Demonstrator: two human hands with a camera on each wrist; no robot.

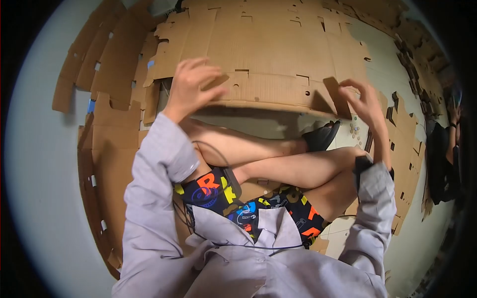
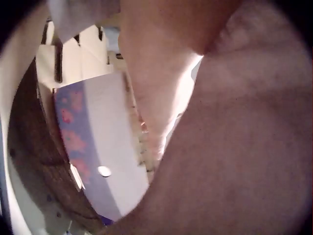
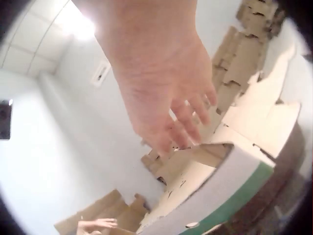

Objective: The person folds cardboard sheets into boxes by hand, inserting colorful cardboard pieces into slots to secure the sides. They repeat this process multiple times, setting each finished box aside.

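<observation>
A broad cardboard sheet [image 1: 268,44] with slots and small holes lies before the crossed legs, its near flap bent up. My left hand [image 1: 196,87] is over the sheet's left front part, fingers bent loosely and thumb apart. On the other side, my right hand [image 1: 365,102] hovers by a narrow upright side flap [image 1: 336,97], its fingertips close to the flap's top. The right wrist view shows loosely spread fingers above the folded cardboard, whose outer face [image 3: 230,188] is white and green. In the left wrist view, a printed panel [image 2: 105,147] with red flowers stands beyond the hand.
More slotted cardboard [image 1: 112,119] leans and lies at the left, and cut pieces [image 1: 402,149] spread along the right. Small round bits [image 1: 355,130] lie on the floor near a dark shoe [image 1: 322,136]. Another person [image 1: 442,154] in dark clothes is at the right edge.
</observation>
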